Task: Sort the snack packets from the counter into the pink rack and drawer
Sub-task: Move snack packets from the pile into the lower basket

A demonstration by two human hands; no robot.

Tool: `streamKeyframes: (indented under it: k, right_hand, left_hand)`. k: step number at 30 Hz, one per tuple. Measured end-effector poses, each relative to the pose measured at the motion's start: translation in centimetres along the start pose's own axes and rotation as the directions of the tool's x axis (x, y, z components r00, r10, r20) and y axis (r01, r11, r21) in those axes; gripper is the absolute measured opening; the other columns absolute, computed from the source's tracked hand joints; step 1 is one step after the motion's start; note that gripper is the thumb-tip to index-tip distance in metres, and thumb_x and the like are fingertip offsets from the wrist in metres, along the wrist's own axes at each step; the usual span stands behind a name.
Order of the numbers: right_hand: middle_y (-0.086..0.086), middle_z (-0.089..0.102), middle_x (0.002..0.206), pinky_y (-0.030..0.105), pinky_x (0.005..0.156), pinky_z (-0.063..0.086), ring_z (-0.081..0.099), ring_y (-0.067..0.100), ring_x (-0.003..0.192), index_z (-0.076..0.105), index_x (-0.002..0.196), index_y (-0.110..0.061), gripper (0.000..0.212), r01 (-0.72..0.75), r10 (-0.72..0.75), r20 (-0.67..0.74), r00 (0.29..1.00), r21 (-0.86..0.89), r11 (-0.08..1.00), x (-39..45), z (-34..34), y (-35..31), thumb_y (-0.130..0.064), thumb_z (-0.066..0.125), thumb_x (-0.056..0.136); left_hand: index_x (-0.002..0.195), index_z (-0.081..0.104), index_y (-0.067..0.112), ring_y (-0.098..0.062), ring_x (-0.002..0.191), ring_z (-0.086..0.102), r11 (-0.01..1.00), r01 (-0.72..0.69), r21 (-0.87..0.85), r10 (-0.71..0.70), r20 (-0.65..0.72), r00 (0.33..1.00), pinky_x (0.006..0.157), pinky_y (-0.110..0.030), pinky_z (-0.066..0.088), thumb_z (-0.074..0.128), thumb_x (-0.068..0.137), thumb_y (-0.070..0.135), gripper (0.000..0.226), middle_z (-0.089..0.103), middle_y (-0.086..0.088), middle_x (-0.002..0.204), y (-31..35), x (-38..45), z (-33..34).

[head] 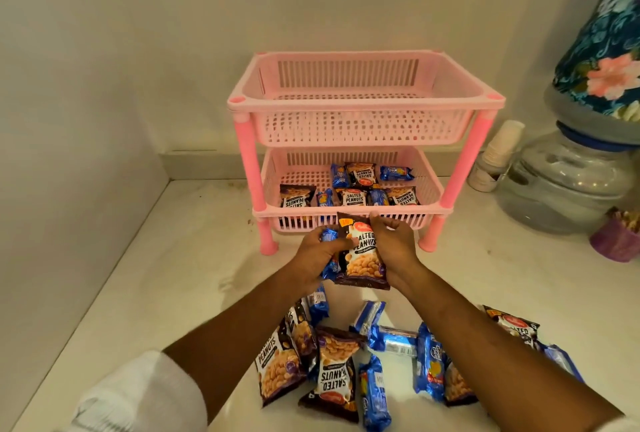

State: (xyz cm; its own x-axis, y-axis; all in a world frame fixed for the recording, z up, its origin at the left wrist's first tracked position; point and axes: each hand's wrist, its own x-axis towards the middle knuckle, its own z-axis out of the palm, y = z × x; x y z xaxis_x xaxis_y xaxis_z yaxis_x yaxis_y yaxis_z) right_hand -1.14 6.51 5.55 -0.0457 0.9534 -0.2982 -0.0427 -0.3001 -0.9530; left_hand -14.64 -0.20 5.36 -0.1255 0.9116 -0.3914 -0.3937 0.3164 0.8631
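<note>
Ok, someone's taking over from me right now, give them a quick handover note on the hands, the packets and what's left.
Left hand: holds blue biscuit packets.
Right hand: grips a salted peanuts packet, shared with the left, just in front of the pink rack.
Done: several peanut and biscuit packets lie mixed in the lower basket.
Top basket: nothing in it.
Left: the mixed pile on the counter near you, plus what is in hand. No drawer is visible.

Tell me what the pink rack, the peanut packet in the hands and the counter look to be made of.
Pink rack: moulded plastic, matte, judging by its slotted walls and push-fit legs.
Peanut packet: thin printed film, glossy; it crinkles and glints.
Counter: probably polished stone or a stone-look slab, pale with faint veining and a soft sheen.
</note>
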Motion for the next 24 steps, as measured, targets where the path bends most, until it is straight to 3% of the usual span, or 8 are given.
streamKeyframes:
  k: [4, 7, 9, 13, 17, 19, 21, 24]
  right_hand:
    - [0.016, 0.077, 0.101, 0.05, 0.081, 0.061, 0.075, 0.035, 0.09, 0.067, 0.116, -0.007, 0.038, -0.092, 0.053, 0.232, 0.971, 0.16, 0.983, -0.9, 1.0, -1.2, -0.037, 0.068, 0.092]
    - [0.013, 0.076, 0.109, 0.052, 0.089, 0.058, 0.074, 0.032, 0.099, 0.058, 0.13, -0.012, 0.049, -0.093, 0.064, 0.356, 0.932, 0.065, 0.994, -0.8, 1.6, -1.4, -0.024, 0.076, 0.086]
    - [0.01, 0.076, 0.108, 0.047, 0.083, 0.061, 0.075, 0.027, 0.097, 0.055, 0.13, -0.015, 0.05, -0.084, 0.066, 0.378, 0.924, 0.031, 0.996, -0.6, 2.3, -1.4, -0.016, 0.076, 0.085]
    - [0.006, 0.077, 0.105, 0.036, 0.075, 0.062, 0.076, 0.021, 0.091, 0.058, 0.127, -0.014, 0.043, -0.04, 0.03, 0.285, 0.958, 0.03, 0.999, 1.0, 4.1, -2.4, -0.011, 0.074, 0.087]
    - [0.006, 0.076, 0.108, 0.033, 0.068, 0.062, 0.076, 0.017, 0.084, 0.064, 0.121, -0.014, 0.034, -0.036, 0.037, 0.192, 0.981, -0.005, 0.999, 4.6, 6.1, -4.0, -0.009, 0.072, 0.088]
    - [0.005, 0.076, 0.107, 0.029, 0.063, 0.06, 0.076, 0.016, 0.081, 0.065, 0.118, -0.015, 0.032, -0.027, 0.037, 0.164, 0.986, -0.066, 0.997, 6.6, 7.1, -4.8, -0.011, 0.073, 0.088]
    - [0.004, 0.074, 0.111, 0.034, 0.072, 0.062, 0.073, 0.019, 0.09, 0.065, 0.122, -0.013, 0.037, 0.028, -0.007, 0.13, 0.991, -0.16, 0.987, 8.8, 8.2, -5.6, -0.014, 0.075, 0.086]
    - [-0.001, 0.068, 0.112, 0.041, 0.094, 0.057, 0.066, 0.024, 0.109, 0.064, 0.121, -0.01, 0.04, 0.137, -0.123, 0.072, 0.99, -0.225, 0.965, 11.7, 10.7, -6.6, -0.011, 0.078, 0.083]
  left_hand:
    - [0.121, 0.061, 0.007, -0.037, 0.103, 0.07, 0.996, -0.084, -0.012, 0.083, -0.045, 0.995, 0.089, -0.054, 0.057, 0.084, 0.071, 0.005, 0.055, 0.071, -0.019, 0.114, 1.8, 1.4, -1.5]
    - [0.115, 0.062, 0.012, -0.027, 0.089, 0.074, 0.99, -0.142, -0.023, 0.14, -0.076, 0.987, 0.067, -0.038, 0.061, 0.083, 0.072, 0.008, 0.048, 0.074, -0.012, 0.105, 3.5, 2.3, -2.7]
    - [0.12, 0.061, 0.013, -0.026, 0.093, 0.073, 0.986, -0.166, -0.018, 0.164, -0.092, 0.982, 0.071, -0.041, 0.062, 0.084, 0.074, 0.011, 0.051, 0.074, -0.01, 0.109, 4.6, 2.9, -3.2]
    - [0.131, 0.052, 0.009, -0.03, 0.108, 0.068, 0.978, -0.209, 0.026, 0.21, -0.171, 0.963, 0.09, -0.05, 0.057, 0.076, 0.084, 0.014, 0.052, 0.067, -0.013, 0.121, 6.4, 4.9, -3.7]
    - [0.135, 0.038, -0.011, -0.024, 0.064, 0.067, 0.985, -0.169, 0.028, 0.17, -0.248, 0.954, 0.059, -0.036, 0.06, 0.061, 0.086, -0.006, 0.054, 0.064, -0.024, 0.092, 8.8, 7.9, -5.0]
    - [0.136, 0.036, -0.011, -0.029, 0.078, 0.066, 0.988, -0.143, 0.049, 0.151, -0.313, 0.937, 0.078, -0.049, 0.06, 0.062, 0.085, -0.002, 0.058, 0.063, -0.032, 0.111, 9.9, 9.8, -5.5]
    - [0.136, 0.038, -0.007, -0.035, 0.103, 0.061, 0.988, -0.111, 0.111, 0.146, -0.385, 0.911, 0.099, -0.057, 0.049, 0.064, 0.087, 0.006, 0.057, 0.057, -0.029, 0.128, 10.6, 11.7, -5.7]
    - [0.117, 0.046, -0.002, -0.036, 0.097, 0.057, 0.978, -0.128, 0.167, 0.185, -0.39, 0.902, 0.098, -0.054, 0.049, 0.058, 0.095, 0.008, 0.027, 0.054, -0.025, 0.11, 11.7, 14.4, -5.0]
